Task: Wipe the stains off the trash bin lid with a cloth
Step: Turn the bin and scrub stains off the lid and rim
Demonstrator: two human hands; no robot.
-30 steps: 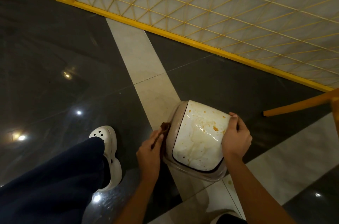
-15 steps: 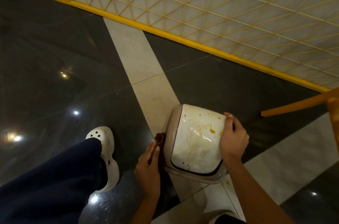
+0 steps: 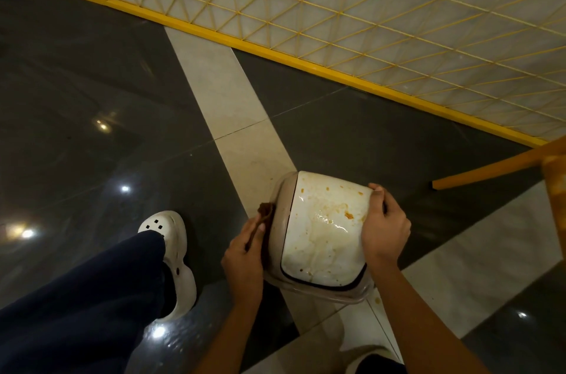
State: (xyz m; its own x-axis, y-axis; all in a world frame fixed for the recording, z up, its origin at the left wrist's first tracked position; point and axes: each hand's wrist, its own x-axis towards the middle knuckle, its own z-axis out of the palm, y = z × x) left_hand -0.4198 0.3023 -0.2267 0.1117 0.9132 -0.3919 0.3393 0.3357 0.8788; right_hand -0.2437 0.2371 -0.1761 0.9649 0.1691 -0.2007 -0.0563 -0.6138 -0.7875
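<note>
A small trash bin with a white swing lid (image 3: pixel 321 232) in a beige rim stands on the floor below me. Orange and brown stains and wet smears spot the lid, with one bright orange blot near its right side. My right hand (image 3: pixel 384 226) grips the lid's right edge, thumb on top. My left hand (image 3: pixel 245 251) is against the bin's left side and holds a small dark brown cloth (image 3: pixel 266 210), whose end sticks up above my fingers beside the rim.
Glossy dark floor tiles with pale stripes surround the bin. My leg in dark trousers and a white clog (image 3: pixel 171 254) stand to the left. A yellow lattice panel (image 3: pixel 337 15) runs across the back. An orange wooden leg (image 3: pixel 490 170) juts in at the right.
The view shifted slightly; both hands stay on the bin's sides. My left hand with the cloth slid a little lower along the left side.
</note>
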